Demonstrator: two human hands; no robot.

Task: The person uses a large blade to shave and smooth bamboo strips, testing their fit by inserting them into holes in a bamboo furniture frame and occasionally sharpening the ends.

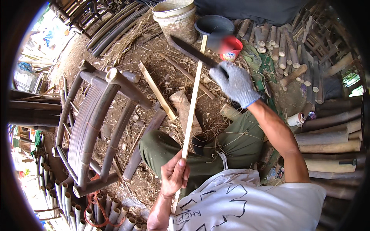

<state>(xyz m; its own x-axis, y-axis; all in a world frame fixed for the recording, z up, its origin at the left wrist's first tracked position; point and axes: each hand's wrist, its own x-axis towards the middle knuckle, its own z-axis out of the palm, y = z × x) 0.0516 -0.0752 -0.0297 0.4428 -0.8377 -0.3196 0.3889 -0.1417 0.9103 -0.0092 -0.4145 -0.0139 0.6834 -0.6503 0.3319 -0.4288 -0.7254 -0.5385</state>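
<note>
I am gripping the bamboo strip (191, 111) near its low end with my bare left hand (174, 174) closed round it; it is running far toward the buckets. It looks light, stiff, splintery. My gloved right hand (234, 82) is clenching the knife (192, 51) handle, blade crossing the strip's far end.

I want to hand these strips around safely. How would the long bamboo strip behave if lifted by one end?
The bamboo strip looks thin and long, so it would probably flex and sag. The left hand holds it alone, suggesting it is light. Flat-sided, it seems unlikely to roll; split edges may be sharp.
</note>
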